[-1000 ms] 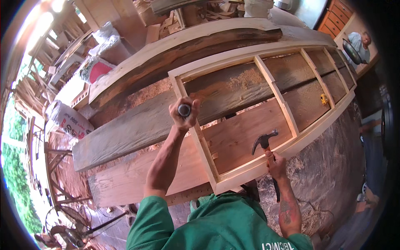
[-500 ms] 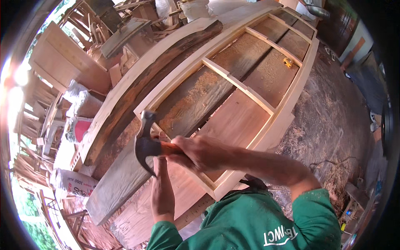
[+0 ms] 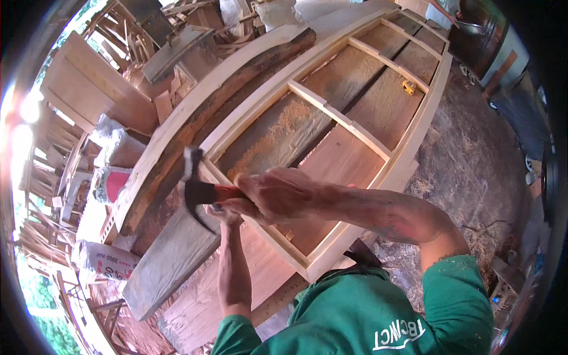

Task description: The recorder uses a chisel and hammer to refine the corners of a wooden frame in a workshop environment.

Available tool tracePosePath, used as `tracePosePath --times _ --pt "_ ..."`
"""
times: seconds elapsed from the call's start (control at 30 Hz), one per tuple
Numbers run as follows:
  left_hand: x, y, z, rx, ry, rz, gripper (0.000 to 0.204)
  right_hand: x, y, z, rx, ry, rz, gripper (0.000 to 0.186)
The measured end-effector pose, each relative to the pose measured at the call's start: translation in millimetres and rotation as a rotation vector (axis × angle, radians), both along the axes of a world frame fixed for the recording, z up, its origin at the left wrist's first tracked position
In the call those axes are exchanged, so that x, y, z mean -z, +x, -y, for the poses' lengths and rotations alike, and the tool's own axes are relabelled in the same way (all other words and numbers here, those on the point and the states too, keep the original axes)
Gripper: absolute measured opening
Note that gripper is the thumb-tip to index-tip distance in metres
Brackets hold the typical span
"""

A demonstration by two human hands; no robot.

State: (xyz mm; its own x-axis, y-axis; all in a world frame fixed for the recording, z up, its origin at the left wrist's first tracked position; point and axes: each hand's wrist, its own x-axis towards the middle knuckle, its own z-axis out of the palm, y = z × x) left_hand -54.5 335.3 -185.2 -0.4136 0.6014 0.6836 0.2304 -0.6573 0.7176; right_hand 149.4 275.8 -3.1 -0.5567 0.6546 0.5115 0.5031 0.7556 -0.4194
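My right hand (image 3: 272,195), slightly blurred, grips a claw hammer (image 3: 198,190) by its orange handle, above the near left corner area of a pale wooden frame (image 3: 361,133). My left hand (image 3: 228,218) is beneath the hammer and largely hidden by it, closed on an upright tool with a round metal end (image 3: 216,206); the rest of that tool cannot be made out. The frame has several crosspieces and lies on weathered and reddish planks (image 3: 165,269) scattered with sawdust. A small yellow tool (image 3: 408,87) sits by one crosspiece.
A long live-edge slab (image 3: 155,165) runs along the frame's left. Stacked offcuts, panels (image 3: 89,83) and sacks (image 3: 106,260) crowd the left and back. Another person (image 3: 445,13) is at the far top right. A dark, shaving-strewn surface (image 3: 461,154) extends on the right.
My right hand has swung the hammer from the frame's right rail over my left hand, and lately moved slightly up and left. The view has turned, and the other person has shifted within it.
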Motion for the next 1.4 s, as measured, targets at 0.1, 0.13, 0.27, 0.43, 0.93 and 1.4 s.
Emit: tracePosePath --times 0.1,0.13,0.27,0.43,0.93,1.4 --pt "5 -9 -4 0.112 -0.068 -0.084 0.033 -9 -7 9 -0.017 -0.118 -0.091 0.044" --pt "8 -12 -5 0.135 -0.085 -0.095 0.032 0 -10 10 -0.054 -0.048 -0.108 0.043" --pt "26 -27 -16 0.026 -0.173 -0.243 0.03 72 1 -9 0.028 0.456 0.198 0.041" --pt "-83 -29 -51 0.032 -0.453 0.499 0.031 21 46 33 0.176 -0.469 -0.084 0.045" --pt "-93 -9 -23 0.351 -0.203 0.223 0.02 122 142 141 0.676 -0.986 -0.277 0.059" --pt "-92 11 -22 -0.018 -0.239 0.236 0.023 110 134 134 0.599 -0.904 -0.209 0.05"
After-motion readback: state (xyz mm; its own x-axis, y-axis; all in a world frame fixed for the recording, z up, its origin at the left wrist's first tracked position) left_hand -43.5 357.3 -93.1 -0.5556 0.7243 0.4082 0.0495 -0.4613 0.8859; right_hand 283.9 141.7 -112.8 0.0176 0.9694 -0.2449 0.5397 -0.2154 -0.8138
